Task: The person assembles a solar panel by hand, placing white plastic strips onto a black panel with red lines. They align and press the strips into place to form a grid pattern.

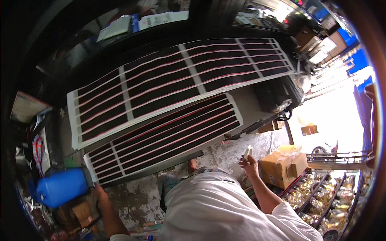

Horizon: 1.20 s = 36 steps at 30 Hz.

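My right hand (249, 165) is raised off to the right of the table, its fingers closed around a narrow white ring that looks like a roll of tape (248, 152). On the left, my left hand (99, 192) is at the near left corner of the smaller dark striped sheet (169, 138); its fingertips meet the pale edge there, and the rest of its fingers are too small and dark to make out. Behind that sheet lies a larger dark sheet (161, 82) with white and red lines and pale cross bands. Both sheets rest on the dark table (251, 105).
A blue plastic jug (62, 186) stands beside my left hand. Past my right hand sits a taped cardboard box (282, 164), with racks of clear-wrapped goods (321, 197) nearer me. A black bag-like bundle (277, 94) is at the table's right end. The concrete floor (225, 154) is stained.
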Motion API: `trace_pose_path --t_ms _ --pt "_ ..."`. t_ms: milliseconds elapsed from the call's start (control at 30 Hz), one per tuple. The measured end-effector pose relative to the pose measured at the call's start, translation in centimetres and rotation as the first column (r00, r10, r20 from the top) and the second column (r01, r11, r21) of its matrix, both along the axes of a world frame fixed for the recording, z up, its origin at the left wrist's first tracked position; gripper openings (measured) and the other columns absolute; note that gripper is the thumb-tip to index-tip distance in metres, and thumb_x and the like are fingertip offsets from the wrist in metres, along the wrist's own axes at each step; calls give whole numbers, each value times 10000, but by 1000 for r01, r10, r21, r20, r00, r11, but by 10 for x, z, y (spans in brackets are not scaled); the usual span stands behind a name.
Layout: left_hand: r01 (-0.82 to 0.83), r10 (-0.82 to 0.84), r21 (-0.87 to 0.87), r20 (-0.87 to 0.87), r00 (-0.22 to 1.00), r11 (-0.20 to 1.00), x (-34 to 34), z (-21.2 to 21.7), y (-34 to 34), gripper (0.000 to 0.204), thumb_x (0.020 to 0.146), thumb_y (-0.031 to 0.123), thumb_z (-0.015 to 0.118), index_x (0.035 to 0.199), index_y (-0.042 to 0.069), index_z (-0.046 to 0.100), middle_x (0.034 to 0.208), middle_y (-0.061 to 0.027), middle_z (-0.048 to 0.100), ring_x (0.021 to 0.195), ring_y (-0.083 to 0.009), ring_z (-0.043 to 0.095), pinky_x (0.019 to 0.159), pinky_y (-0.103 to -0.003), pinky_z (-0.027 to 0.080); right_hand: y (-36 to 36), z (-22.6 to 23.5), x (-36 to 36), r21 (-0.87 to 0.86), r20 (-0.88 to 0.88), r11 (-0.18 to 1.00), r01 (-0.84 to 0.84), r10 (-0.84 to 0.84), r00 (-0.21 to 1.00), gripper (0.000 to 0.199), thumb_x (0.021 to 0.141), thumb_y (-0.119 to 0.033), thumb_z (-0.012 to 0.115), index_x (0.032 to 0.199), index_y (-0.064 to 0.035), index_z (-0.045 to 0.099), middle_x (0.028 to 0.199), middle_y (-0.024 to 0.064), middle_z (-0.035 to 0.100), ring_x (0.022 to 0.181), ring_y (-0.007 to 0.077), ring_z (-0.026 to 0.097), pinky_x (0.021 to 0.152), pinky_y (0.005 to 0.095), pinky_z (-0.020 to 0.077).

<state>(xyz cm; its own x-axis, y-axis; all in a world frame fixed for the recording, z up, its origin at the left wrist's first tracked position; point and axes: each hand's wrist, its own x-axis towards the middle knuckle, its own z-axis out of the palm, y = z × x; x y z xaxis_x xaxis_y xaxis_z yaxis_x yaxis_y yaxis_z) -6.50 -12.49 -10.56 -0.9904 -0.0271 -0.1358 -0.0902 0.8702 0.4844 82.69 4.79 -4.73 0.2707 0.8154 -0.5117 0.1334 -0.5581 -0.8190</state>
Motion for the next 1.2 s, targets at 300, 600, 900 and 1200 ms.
trace_pose_path --t_ms 300,600,900,1200 --pt "673 -763 -359 -311 567 647 238 36 61 709 1111 402 618 1689 60 390 1772 -202 336 1640 -419 311 1240 -733 301 47 -28 -3 244 145 970 4 -41 989 200 1118 -96 611 1288 -58 708 1085 -2 752 938 94 707 753 248 511" --pt "743 -775 -224 -197 600 631 311 50 92 707 1142 401 563 1710 48 332 1791 -215 266 1662 -444 238 1247 -787 230 93 -39 23 354 44 930 104 -127 991 187 1109 -89 623 1273 -90 714 1040 -32 733 870 55 662 681 221 466" --pt "825 -850 -205 -154 504 526 360 49 78 658 1129 392 560 1668 34 439 1784 -222 306 1661 -441 255 1259 -771 206 100 -63 53 420 307 908 -6 -136 942 229 1065 -11 637 1276 -37 721 1026 -13 719 824 54 602 694 223 448" --pt "845 -870 -208 -90 484 492 378 36 79 717 1117 444 557 1707 72 392 1814 -224 234 1682 -445 191 1243 -792 187 137 -60 50 451 299 890 60 -215 930 272 1080 -81 622 1337 -12 678 1108 129 757 939 157 671 833 354 559"
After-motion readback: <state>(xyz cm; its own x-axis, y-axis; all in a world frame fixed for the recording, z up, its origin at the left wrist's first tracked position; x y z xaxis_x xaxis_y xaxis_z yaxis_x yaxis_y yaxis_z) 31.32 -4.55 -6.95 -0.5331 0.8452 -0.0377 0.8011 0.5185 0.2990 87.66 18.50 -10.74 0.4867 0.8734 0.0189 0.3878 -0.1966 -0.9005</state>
